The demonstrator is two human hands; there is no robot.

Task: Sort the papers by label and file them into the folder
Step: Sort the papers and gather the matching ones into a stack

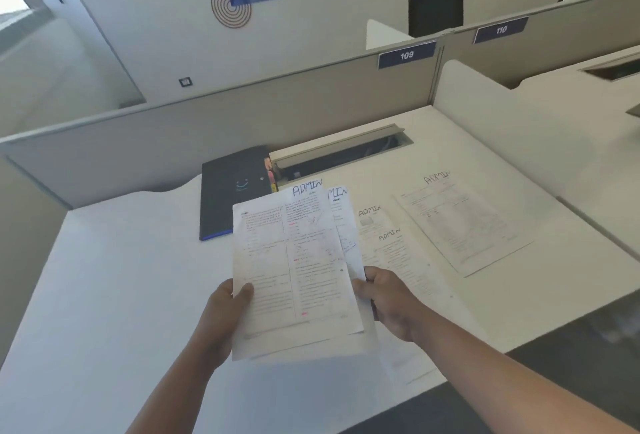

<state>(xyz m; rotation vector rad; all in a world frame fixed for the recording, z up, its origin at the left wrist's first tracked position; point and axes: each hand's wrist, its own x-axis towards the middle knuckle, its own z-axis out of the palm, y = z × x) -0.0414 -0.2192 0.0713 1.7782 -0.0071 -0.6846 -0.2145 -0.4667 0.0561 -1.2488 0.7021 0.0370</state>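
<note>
I hold a small stack of printed papers (294,271) above the white desk, the top sheet hand-lettered "ADMIN" in blue. My left hand (225,316) grips the stack's lower left edge, thumb on top. My right hand (384,298) grips the lower right edge, where a second "ADMIN" sheet sticks out behind. The dark folder (232,191) lies shut on the desk just beyond the stack, with coloured tabs at its right side. More "ADMIN" sheets lie on the desk: two overlapping ones (391,243) right of my hands and one (460,222) farther right.
A grey cable tray slot (343,153) with a raised lid runs along the back of the desk (121,278). Grey partition walls (207,122) marked 109 and 110 close the rear. A white side divider (519,122) stands at the right. A black chair is behind the partition.
</note>
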